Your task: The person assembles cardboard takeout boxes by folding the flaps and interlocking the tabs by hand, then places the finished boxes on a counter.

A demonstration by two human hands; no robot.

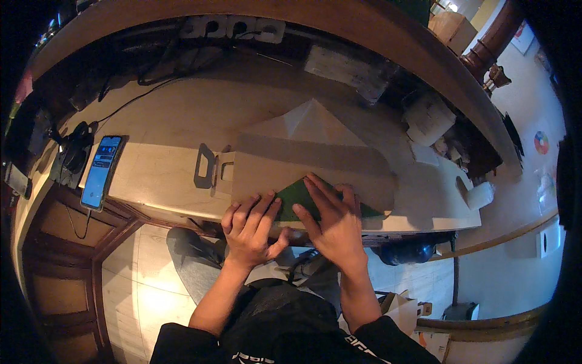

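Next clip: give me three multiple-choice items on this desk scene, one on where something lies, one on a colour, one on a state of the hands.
1. Where does the smartphone lie?
A. At the desk's left end
B. Under the hands
C. On the floor

2. What colour is the folded paper under the hands?
A. Red
B. Dark green
C. Yellow

3. How do the hands rest on the paper?
A. Both clenched into fists
B. Both lifted clear
C. Both pressed flat, fingers spread

Answers: 1 A, the smartphone lies left on the desk. 2 B, the folded paper is dark green. 3 C, left hand and right hand press on it.
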